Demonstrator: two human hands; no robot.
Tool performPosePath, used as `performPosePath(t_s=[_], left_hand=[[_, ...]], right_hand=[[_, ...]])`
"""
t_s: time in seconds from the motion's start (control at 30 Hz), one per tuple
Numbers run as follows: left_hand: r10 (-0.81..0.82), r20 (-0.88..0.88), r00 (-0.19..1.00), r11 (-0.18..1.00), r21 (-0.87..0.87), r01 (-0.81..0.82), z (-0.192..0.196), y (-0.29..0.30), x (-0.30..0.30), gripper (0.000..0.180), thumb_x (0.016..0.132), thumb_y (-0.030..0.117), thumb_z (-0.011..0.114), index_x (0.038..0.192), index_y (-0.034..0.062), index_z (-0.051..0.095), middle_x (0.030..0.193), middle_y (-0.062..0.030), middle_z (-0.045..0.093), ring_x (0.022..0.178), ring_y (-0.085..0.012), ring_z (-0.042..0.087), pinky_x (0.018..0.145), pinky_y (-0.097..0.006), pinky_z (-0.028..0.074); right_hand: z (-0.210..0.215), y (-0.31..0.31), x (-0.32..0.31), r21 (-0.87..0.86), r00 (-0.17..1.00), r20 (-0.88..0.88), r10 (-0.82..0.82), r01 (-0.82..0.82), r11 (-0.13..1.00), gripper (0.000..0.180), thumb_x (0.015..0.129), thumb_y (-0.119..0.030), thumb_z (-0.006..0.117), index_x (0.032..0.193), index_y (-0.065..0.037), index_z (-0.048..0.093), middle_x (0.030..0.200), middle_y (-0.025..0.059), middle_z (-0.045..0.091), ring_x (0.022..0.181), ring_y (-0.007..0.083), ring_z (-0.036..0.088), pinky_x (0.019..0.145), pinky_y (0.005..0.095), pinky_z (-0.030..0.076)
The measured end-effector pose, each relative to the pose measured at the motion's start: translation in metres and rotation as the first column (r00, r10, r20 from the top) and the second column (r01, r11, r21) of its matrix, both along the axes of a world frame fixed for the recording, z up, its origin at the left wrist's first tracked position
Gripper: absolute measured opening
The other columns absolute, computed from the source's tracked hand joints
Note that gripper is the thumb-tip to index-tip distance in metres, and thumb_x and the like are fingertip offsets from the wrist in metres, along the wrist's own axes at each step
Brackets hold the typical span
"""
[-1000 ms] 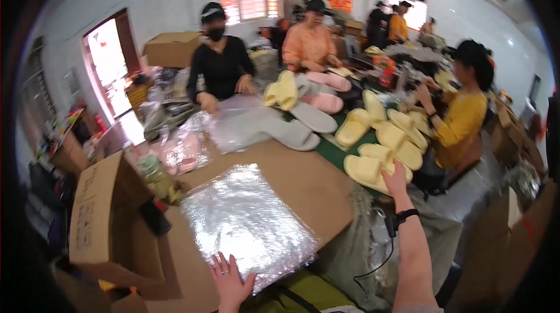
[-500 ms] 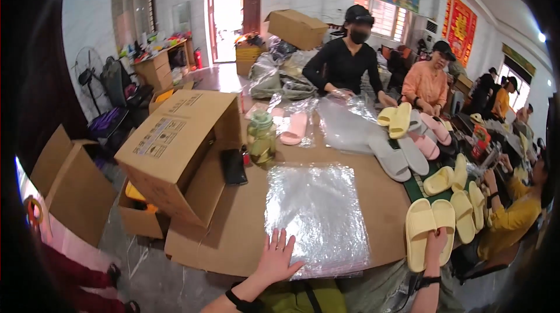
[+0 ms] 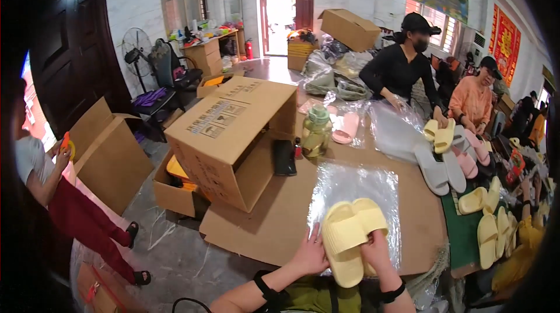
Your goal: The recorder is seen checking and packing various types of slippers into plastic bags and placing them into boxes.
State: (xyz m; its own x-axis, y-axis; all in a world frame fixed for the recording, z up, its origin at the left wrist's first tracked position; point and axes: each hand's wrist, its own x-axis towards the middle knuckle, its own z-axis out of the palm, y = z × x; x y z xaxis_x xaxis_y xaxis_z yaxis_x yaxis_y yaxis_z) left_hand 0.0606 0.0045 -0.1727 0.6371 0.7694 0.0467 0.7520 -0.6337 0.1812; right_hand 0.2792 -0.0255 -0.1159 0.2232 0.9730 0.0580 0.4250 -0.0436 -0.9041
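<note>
A pair of pale yellow slippers lies stacked on a clear plastic bag, which is spread flat on a brown cardboard sheet. My right hand grips the slippers from the near side, fingers curled on their edge. My left hand rests flat on the bag's near left edge, touching the left side of the slippers.
A large open cardboard box stands on the left with a green-lidded jar beside it. More yellow, grey and pink slippers cover the table at the right, where several people work. A person in red trousers stands at far left.
My right hand has brought the yellow slippers from the table's right edge onto the plastic bag. My left hand stays at the bag's near edge. The view has swung left.
</note>
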Motion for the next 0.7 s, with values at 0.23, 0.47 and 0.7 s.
performPosePath(t_s=[0.23,0.47,0.7], left_hand=[[-0.034,0.022,0.999,0.992,-0.125,0.037,0.012,-0.004,0.001,0.075,0.091,0.053,0.049,0.145,0.0016,0.044,0.15,-0.0267,0.04,0.144,-0.0493,0.022,0.119,-0.065,0.008],[0.004,0.114,0.993,1.0,0.02,-0.006,0.002,-0.007,0.001,0.087,0.094,0.061,0.048,0.151,-0.0019,0.031,0.159,-0.0291,0.022,0.149,-0.0475,0.013,0.119,-0.06,0.012],[-0.001,0.106,0.994,0.999,0.053,-0.005,-0.006,-0.002,-0.001,0.091,0.093,0.067,0.046,0.151,-0.0007,0.033,0.158,-0.0306,0.024,0.148,-0.0488,0.015,0.118,-0.062,0.012]], right_hand=[[-0.017,0.0,-0.002,-0.004,0.828,0.556,0.072,-0.084,0.996,0.038,0.083,-0.037,0.073,0.077,-0.001,0.06,0.077,0.0181,0.061,0.072,0.0387,0.061,0.067,0.0491,0.048],[-0.042,0.013,0.032,0.145,0.776,0.594,-0.209,0.153,0.978,0.033,0.086,-0.03,0.069,0.073,-0.003,0.056,0.07,0.0161,0.06,0.066,0.0378,0.06,0.062,0.0496,0.047],[-0.052,0.002,0.105,0.192,0.597,0.66,-0.457,0.454,0.87,0.038,0.091,-0.035,0.065,0.074,-0.003,0.057,0.07,0.0181,0.063,0.066,0.0396,0.062,0.063,0.0505,0.048]])
